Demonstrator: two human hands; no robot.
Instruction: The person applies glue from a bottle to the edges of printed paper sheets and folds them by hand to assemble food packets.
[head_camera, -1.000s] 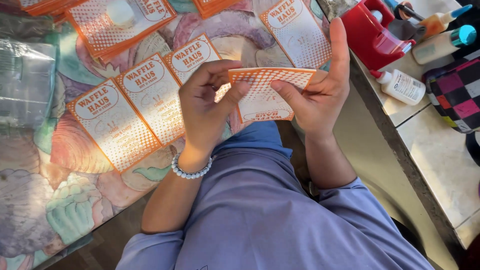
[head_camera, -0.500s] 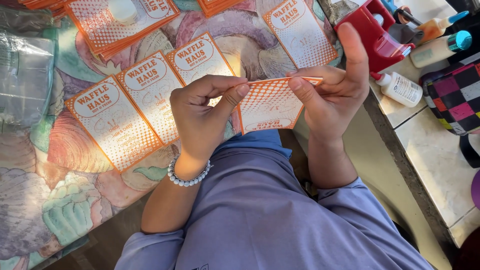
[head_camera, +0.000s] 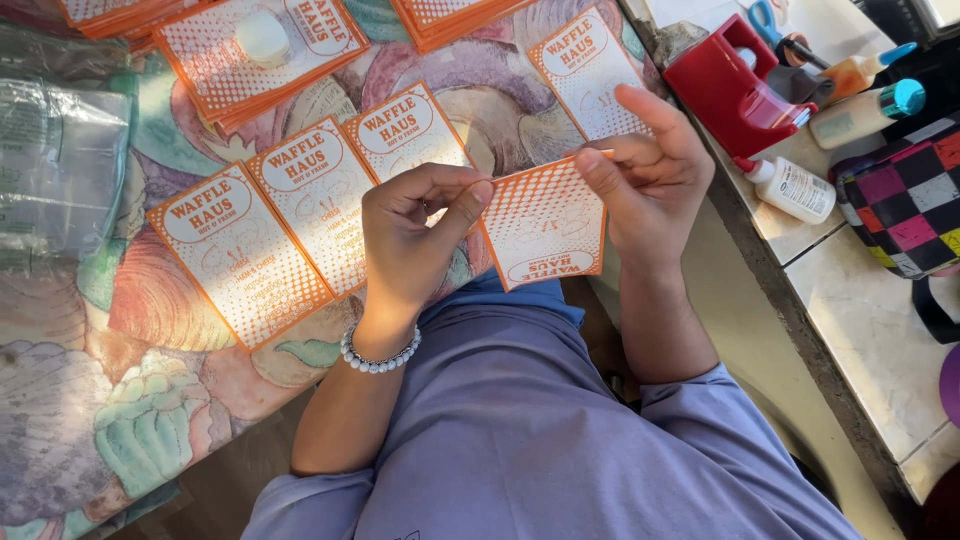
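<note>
In the head view, the person holds one orange card (head_camera: 545, 225) in the air between both hands, just over the near edge of the worktop (head_camera: 130, 400) and above the lap. Its print is turned upside down to the wearer. The left hand (head_camera: 415, 235), with a bead bracelet (head_camera: 378, 358) on the wrist, has its grip closed on the card's upper left corner, thumb against forefinger. The right hand (head_camera: 650, 175) is pinched on the upper right edge in the same way. To my judgement, the step in hand is work on this top edge, which needs both pinches firm and the card flat. On the left, three similar cards (head_camera: 240, 250) lie in a row on the flowered cloth. On the far right stand a red tape dispenser (head_camera: 725, 85) and a small glue bottle (head_camera: 795, 188).
</note>
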